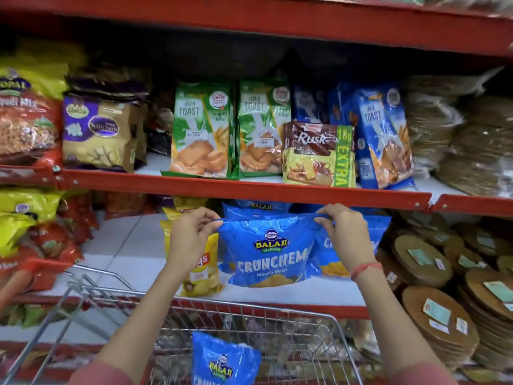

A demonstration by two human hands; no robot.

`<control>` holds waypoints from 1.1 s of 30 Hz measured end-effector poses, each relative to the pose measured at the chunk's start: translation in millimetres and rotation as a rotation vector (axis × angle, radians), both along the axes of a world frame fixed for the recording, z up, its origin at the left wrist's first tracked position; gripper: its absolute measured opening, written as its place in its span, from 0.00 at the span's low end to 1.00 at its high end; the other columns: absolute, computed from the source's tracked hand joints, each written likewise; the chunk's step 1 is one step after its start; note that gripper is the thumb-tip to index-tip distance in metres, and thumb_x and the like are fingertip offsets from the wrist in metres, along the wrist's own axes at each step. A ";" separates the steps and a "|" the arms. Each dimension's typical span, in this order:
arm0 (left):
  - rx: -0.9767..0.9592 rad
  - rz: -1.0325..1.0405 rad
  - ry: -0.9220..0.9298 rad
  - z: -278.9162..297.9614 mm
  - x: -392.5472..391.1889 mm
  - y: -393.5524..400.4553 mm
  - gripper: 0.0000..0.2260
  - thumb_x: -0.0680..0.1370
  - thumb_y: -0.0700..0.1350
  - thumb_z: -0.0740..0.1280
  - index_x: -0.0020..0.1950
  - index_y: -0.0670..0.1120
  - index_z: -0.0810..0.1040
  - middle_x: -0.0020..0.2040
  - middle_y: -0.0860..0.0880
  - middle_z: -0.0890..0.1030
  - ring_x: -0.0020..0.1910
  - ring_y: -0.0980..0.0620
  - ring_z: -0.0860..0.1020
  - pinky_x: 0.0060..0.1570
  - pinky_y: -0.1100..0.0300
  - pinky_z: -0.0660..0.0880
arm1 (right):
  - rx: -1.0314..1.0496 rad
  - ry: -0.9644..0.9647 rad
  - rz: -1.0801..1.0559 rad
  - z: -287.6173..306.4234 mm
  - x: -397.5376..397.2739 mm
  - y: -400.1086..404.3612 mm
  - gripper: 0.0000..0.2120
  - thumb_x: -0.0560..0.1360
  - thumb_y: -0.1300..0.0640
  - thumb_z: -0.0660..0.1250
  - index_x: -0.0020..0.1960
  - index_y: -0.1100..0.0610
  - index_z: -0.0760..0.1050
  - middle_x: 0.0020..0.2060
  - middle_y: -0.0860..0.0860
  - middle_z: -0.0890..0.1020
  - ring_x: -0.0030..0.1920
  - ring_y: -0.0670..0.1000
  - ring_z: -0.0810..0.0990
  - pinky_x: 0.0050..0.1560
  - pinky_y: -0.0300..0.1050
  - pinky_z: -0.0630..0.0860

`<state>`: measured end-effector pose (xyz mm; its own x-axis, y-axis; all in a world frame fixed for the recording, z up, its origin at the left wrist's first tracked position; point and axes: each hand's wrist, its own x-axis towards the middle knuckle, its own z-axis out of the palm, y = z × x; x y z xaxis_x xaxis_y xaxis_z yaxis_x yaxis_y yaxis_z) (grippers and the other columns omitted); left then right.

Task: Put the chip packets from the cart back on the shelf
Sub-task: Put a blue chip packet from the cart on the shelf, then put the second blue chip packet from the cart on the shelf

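A blue Balaji Crunchem chip packet (270,252) stands upright on the lower white shelf (125,245), in front of other blue packets. My left hand (191,232) pinches its top left corner and my right hand (347,232) pinches its top right corner, stretching the top seam between them. Another blue Balaji packet (224,362) lies in the wire cart (277,315) below, its lower part cut off by the frame edge. A yellow chip packet (204,270) stands on the shelf just left of the held one, partly behind my left wrist.
The red shelf edge (249,190) runs just above my hands. Toast and rusk packs (316,154) fill the shelf above. Stacks of round flat papad packs (433,309) crowd the right. Red and yellow snack bags (33,232) stand at the left. The cart presses against the shelf front.
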<state>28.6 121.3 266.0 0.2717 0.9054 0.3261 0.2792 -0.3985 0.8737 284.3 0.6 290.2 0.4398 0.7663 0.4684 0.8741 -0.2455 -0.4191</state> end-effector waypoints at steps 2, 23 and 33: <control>-0.002 0.027 0.074 -11.9 8.8 7.1 0.03 0.73 0.37 0.70 0.40 0.44 0.79 0.36 0.46 0.82 0.40 0.48 0.81 0.45 0.49 0.80 | -0.085 0.009 -0.022 -15.3 8.0 12.2 0.05 0.76 0.61 0.67 0.50 0.60 0.81 0.46 0.59 0.83 0.46 0.60 0.81 0.44 0.50 0.76; -0.205 0.159 -0.088 -147.9 -13.2 -1.6 0.04 0.74 0.41 0.70 0.48 0.44 0.81 0.41 0.46 0.83 0.40 0.56 0.81 0.43 0.66 0.77 | 0.024 -0.140 0.084 -152.4 -51.0 15.2 0.08 0.75 0.55 0.69 0.45 0.61 0.78 0.40 0.56 0.80 0.42 0.58 0.77 0.45 0.49 0.76; -0.784 0.285 0.264 -281.7 -80.5 -42.4 0.47 0.56 0.78 0.58 0.54 0.39 0.80 0.43 0.41 0.82 0.49 0.43 0.81 0.45 0.57 0.74 | -0.849 0.464 0.038 -270.7 -91.0 -14.7 0.13 0.76 0.48 0.67 0.55 0.53 0.81 0.46 0.56 0.86 0.44 0.54 0.84 0.51 0.49 0.82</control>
<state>-51.9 78.9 -15.7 -0.0207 0.8875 -0.4604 0.5082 0.4059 0.7595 193.3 -14.1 19.4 0.4090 0.7872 -0.4616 0.6800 -0.6002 -0.4210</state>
